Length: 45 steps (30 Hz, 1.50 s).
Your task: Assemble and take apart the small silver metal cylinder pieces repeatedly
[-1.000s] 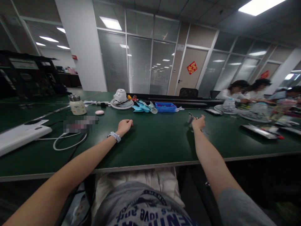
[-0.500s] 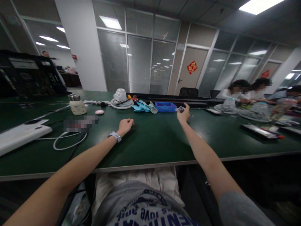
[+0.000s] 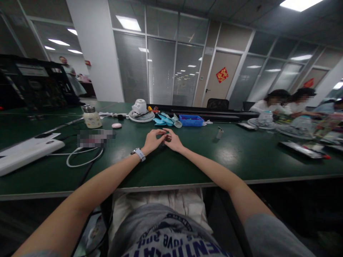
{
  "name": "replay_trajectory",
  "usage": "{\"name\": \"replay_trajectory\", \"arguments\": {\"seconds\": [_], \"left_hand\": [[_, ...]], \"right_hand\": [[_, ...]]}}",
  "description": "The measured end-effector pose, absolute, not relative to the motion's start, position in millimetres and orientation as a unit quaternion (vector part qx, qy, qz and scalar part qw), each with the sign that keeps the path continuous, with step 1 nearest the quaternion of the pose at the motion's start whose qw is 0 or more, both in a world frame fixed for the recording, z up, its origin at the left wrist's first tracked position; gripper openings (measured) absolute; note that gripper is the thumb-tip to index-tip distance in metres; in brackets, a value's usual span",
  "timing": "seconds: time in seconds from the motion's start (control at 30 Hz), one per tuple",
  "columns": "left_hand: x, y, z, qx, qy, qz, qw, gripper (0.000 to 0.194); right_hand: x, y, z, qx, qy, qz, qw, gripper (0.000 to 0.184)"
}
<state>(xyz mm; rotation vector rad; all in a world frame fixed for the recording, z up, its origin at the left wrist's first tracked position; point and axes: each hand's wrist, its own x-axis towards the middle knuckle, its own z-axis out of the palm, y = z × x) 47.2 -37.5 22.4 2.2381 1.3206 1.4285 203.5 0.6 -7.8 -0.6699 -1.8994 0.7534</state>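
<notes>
My left hand (image 3: pixel 154 140) and my right hand (image 3: pixel 174 140) meet above the green table, in front of the blue fan blades (image 3: pixel 164 120). The fingers of both are curled inward and their tips come together. Whatever lies between them, if anything, is too small or hidden to make out. On my left wrist is a watch with a pale strap. To the right of my hands, a small silvery metal piece with a thin pin (image 3: pixel 219 133) stands on the table, apart from them.
Behind the hands are a white fan housing on a round grille (image 3: pixel 141 116) and a blue basket (image 3: pixel 191 120). A cream flask (image 3: pixel 92 119), a pink oval object (image 3: pixel 117 125), a white cable (image 3: pixel 84 166) and a white device (image 3: pixel 29 157) lie left. Co-workers sit far right.
My right hand has moved left from beside the blue basket to meet my left hand. The small metal piece now stands uncovered on the table. My left hand has moved slightly right.
</notes>
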Motion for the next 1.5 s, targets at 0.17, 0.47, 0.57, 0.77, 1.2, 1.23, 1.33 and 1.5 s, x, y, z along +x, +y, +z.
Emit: {"name": "replay_trajectory", "arguments": {"seconds": [0.17,0.47,0.57,0.77,1.2,1.23,1.33,1.5], "left_hand": [[50.5,-29.7,20.0,0.68,0.447,0.546,0.196,0.03],[31.2,-21.6,20.1,0.637,0.477,0.588,0.147,0.037],[21.2,-16.0,9.6,0.672,0.565,0.451,0.161,0.034],[15.4,-11.2,-1.1,0.703,0.601,0.349,0.15,0.038],[15.6,-13.2,-0.2,0.706,0.605,0.337,0.146,0.039],[16.1,-14.0,0.3,0.707,0.605,0.336,0.147,0.039],[18.2,-15.6,2.6,0.702,0.61,0.338,0.144,0.042],[20.3,-13.7,6.9,0.652,0.628,0.382,0.188,0.051]], "right_hand": [[203.0,-2.2,-10.5,-0.295,-0.796,0.253,0.463,0.061],[203.1,-4.9,-12.1,-0.346,-0.8,0.2,0.447,0.066],[202.4,-5.0,-12.2,-0.341,-0.804,0.195,0.447,0.064],[252.2,12.7,18.9,-0.455,-0.745,0.055,0.486,0.057],[454.4,7.9,21.6,-0.827,-0.284,-0.101,0.475,0.051],[455.5,7.9,17.6,-0.832,-0.281,-0.09,0.471,0.052],[456.0,8.0,12.1,-0.838,-0.291,-0.064,0.457,0.053],[432.7,7.1,34.1,-0.794,-0.321,-0.184,0.483,0.074]]}}
